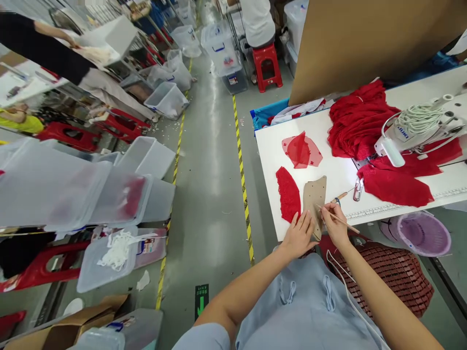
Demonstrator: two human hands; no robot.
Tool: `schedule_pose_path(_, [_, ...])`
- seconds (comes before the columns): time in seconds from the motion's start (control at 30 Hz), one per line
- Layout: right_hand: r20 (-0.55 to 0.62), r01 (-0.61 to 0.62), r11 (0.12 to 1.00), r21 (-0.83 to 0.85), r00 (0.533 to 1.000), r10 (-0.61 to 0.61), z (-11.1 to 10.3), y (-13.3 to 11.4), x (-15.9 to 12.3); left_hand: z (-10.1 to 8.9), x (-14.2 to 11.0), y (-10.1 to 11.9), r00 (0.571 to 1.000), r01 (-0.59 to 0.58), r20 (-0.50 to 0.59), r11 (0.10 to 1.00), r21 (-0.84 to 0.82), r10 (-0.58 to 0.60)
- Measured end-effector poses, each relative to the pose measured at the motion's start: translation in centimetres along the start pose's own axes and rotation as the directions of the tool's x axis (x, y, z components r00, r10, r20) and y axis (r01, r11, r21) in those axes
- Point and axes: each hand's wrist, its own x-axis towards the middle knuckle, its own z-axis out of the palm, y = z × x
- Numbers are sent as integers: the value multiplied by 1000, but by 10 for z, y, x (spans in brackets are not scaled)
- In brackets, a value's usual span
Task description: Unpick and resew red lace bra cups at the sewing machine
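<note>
A brown cardboard pattern (314, 193) with small holes lies at the near left end of the white table. My left hand (299, 234) rests on its lower left edge, fingers stretched out and lying flat. In my right hand (333, 222) is a thin wooden pencil (343, 222), pinched with its tip at the pattern's right side. Beside the pattern on the left is a curved red lace piece (288, 193), close to my left fingertips. Sheer red fabric pieces (302, 150) lie above it. Small thread snips (358, 189) lie to the right, near a wooden-handled tool (340, 197).
A sewing machine (416, 129) stands on the right, with heaped red fabric (359, 119) around it. A purple bucket (423, 234) sits below the table edge. Left of the table runs an aisle (213, 194) with taped lines. Plastic bins (146, 158) line its far side, where other people work.
</note>
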Motion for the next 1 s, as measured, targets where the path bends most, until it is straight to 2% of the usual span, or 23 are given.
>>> schedule_pose_path(0.17, [-2,-7,987,-161,1000,7,2,0,3,-2,2,-9,996,-79,28,996,-27,80])
schedule_pose_path(0.37, [20,48,948,-316,999,-44,4,1,7,3,4,-11,992,-113,47,990,-84,117])
schedule_pose_path(0.67, [90,115,909,-401,992,-86,7,6,7,4,3,-12,990,-140,-31,989,-51,138])
schedule_pose_path(0.83, [44,94,894,-439,996,-83,10,8,7,2,4,-13,989,-148,-18,987,-69,147])
schedule_pose_path(1.0, [70,119,891,-437,993,-98,10,7,7,3,3,-12,989,-146,0,986,-81,147])
